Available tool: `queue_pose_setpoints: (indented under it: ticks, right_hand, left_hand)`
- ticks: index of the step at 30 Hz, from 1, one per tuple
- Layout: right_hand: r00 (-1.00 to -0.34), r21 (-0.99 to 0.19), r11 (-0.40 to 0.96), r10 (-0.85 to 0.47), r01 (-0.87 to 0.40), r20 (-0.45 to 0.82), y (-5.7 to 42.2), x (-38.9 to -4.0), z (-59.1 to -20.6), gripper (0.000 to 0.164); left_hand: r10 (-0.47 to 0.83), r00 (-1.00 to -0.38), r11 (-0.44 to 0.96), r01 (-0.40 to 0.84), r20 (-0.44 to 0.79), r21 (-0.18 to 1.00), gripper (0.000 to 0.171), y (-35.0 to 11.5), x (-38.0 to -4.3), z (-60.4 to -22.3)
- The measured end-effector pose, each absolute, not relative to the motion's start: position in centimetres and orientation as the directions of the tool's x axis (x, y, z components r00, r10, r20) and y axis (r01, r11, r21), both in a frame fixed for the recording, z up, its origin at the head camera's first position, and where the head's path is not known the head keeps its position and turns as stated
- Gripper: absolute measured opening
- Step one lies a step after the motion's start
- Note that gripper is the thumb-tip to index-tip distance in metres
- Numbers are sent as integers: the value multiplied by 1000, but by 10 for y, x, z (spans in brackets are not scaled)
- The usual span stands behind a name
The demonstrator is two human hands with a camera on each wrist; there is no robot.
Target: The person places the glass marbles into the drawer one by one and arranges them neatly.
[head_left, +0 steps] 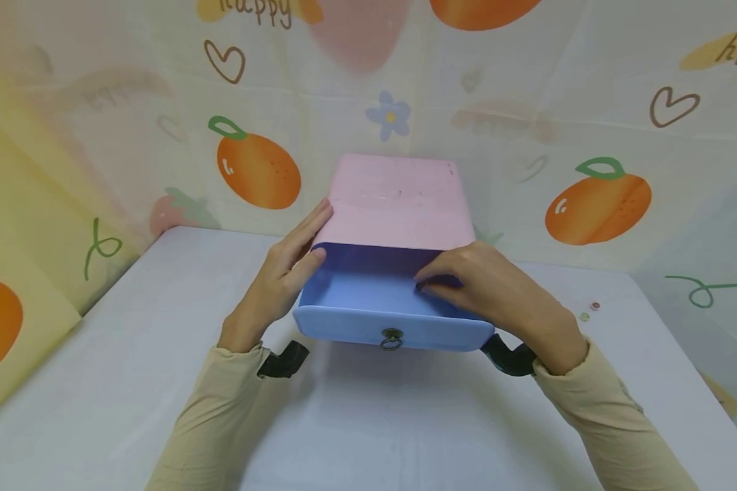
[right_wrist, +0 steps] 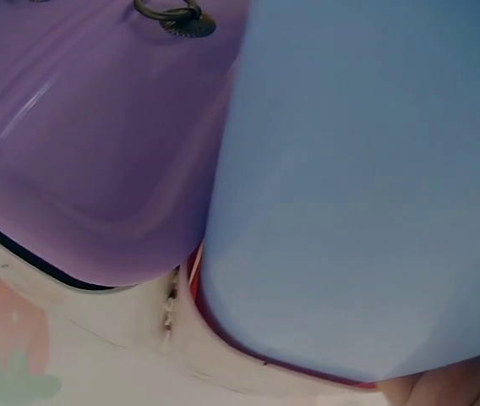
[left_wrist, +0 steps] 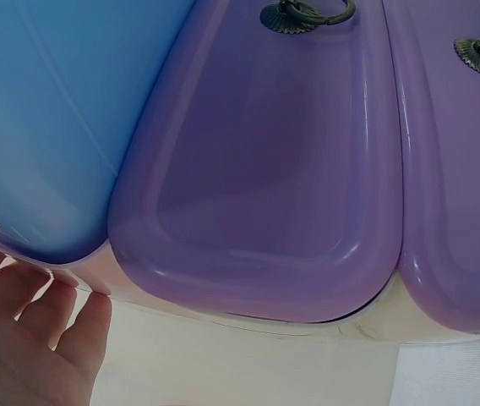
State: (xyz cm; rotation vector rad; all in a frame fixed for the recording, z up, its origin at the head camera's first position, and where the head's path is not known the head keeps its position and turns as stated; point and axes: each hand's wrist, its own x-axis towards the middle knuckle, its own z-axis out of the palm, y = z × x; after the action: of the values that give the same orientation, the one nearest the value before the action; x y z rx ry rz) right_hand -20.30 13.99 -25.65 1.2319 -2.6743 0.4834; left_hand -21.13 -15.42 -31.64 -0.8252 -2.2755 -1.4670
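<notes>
A small cabinet with a pink top (head_left: 399, 201) stands on the table, its blue top drawer (head_left: 368, 327) pulled out. My left hand (head_left: 282, 273) rests along the cabinet's left side, fingers extended and thumb near the drawer opening. In the left wrist view, the fingers (left_wrist: 84, 338) touch the pink casing beside the blue drawer. Inside the drawer, toward its right, my right hand (head_left: 479, 283) pinches a small dark thing (head_left: 419, 287), mostly hidden by the fingertips. Its kind cannot be made out. The right wrist view shows only part of that hand (right_wrist: 468, 385).
Purple drawers (left_wrist: 265, 169) with metal ring pulls sit closed under the blue one. Two tiny round pieces, one reddish (head_left: 595, 306) and one greenish (head_left: 585, 316), lie on the white table (head_left: 393, 423) at right. A fruit-patterned cloth (head_left: 503, 136) hangs behind the cabinet.
</notes>
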Motion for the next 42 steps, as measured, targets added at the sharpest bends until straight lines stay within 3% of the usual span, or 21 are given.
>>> queue_pose_setpoints:
  ticks: [7,16,30,42]
  right_hand:
    - [-606,-240,558,-704,-794,371,144,-203,-260,19]
    - [-484,-188,463,-683,-866,547,153,-201,-262,27]
    - [-523,-184,533,-602,-826,604,172,-183,-260,38]
    - [-486,-158,541,-540,-826,687,187,-177,-266,44]
  left_hand:
    - [296,-787,311,616,542,724,55,-155,-211,-318]
    - [291,-788,314,615,543,723,56,-155,-212,-318]
    - [291,-785,305,618,547,724,56,-154,-211,-316]
    - [292,-779,297,626,555,721,55,-154,-212,-317]
